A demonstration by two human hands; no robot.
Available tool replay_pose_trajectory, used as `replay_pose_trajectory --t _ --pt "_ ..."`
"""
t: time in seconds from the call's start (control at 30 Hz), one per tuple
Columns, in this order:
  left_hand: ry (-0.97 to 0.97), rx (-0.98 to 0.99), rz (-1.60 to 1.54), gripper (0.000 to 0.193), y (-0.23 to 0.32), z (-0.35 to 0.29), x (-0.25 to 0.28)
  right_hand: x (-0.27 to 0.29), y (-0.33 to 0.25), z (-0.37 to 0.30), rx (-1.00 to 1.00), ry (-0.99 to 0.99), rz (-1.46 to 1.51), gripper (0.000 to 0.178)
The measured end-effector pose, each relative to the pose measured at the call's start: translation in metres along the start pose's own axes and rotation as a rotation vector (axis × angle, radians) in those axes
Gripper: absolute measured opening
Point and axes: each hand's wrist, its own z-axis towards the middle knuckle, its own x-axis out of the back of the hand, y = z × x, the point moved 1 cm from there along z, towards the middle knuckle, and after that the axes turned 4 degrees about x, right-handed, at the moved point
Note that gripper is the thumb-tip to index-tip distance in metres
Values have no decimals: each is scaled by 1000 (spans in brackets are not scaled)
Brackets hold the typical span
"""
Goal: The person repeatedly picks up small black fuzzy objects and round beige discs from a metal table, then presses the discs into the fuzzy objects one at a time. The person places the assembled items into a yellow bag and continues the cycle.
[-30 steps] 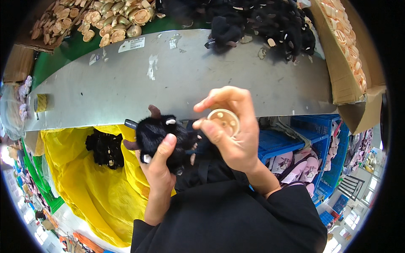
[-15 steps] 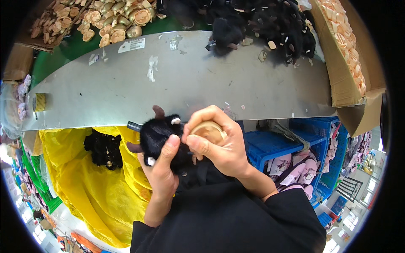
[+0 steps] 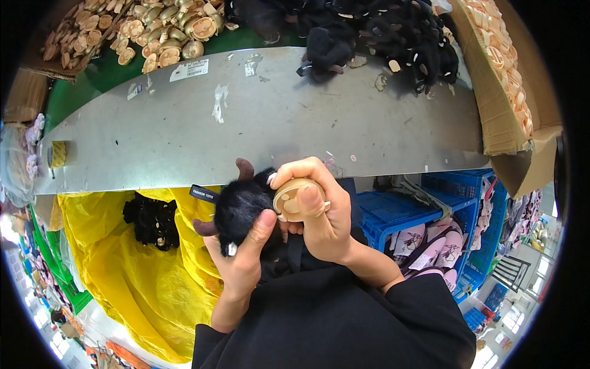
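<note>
the left hand (image 3: 244, 263) grips a black plush toy (image 3: 241, 208) just off the table (image 3: 246, 132), fingers hidden behind it; the right hand (image 3: 330, 229) pinches a round beige piece (image 3: 287, 203) at the toy's right, thumb covering part.

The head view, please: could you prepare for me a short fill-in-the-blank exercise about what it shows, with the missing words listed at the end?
1. The left hand holds a plush toy with ____ fur.
2. The ____ of the right hand lies across the front of the beige disc.
3. The large plastic sheet at the lower left is ____ in colour.
4. The blue crates stand on the ____ side of the picture.

Missing words: black; thumb; yellow; right.
</note>
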Motion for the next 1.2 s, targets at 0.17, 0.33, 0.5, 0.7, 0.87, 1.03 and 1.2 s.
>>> replay_pose_trajectory --t 0.17,0.33,0.5,0.7,0.87,1.03,1.2 --pt "-31 -89 -10 40 -5 -2 4 -1 1 2 203 73 -202 40" --pt "-41 -117 26 21 0 -8 -1 3 12 5 511 149 -444 39" --pt "-49 -171 159 17 -1 -7 -3 11 34 19 821 165 -710 44" --pt "-74 -239 119 24 -7 2 0 2 34 25 863 75 -679 44" --pt "-47 -222 57 26 -15 7 7 4 26 21 714 -120 -743 51" --pt "-91 -72 -123 31 -18 8 11 15 14 31 723 -126 -727 53" --pt "-142 -13 -58 22 -24 4 22 26 8 31 502 -126 -593 38"
